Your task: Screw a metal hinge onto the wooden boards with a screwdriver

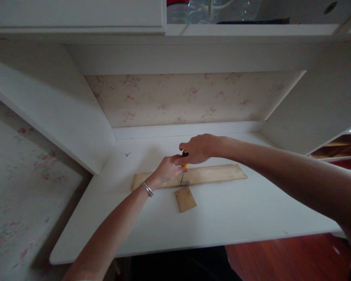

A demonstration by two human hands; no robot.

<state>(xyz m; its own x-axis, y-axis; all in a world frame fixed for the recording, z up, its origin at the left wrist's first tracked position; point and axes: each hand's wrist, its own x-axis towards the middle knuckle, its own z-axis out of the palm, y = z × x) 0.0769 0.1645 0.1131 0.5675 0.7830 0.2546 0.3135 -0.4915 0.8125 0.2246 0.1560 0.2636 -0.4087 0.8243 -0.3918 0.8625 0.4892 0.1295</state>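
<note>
My right hand (200, 149) is closed around the black and yellow handle of a screwdriver (185, 153), which points down. Just below it, the fingers of my left hand (171, 168) pinch the lower, yellow part of the same handle. The screwdriver's thin shaft reaches a small metal hinge (185, 183) at the near edge of a long wooden board (216, 175). My fingers cover part of the handle. Nearer to me lies a small square wooden piece (186, 199) with small holes along its far edge.
The white desk (222, 218) has a rounded front left corner. A few small screws (128, 154) lie at its back left. White side panels (307, 101) flank the desk, and a shelf (251, 29) with clear items hangs above.
</note>
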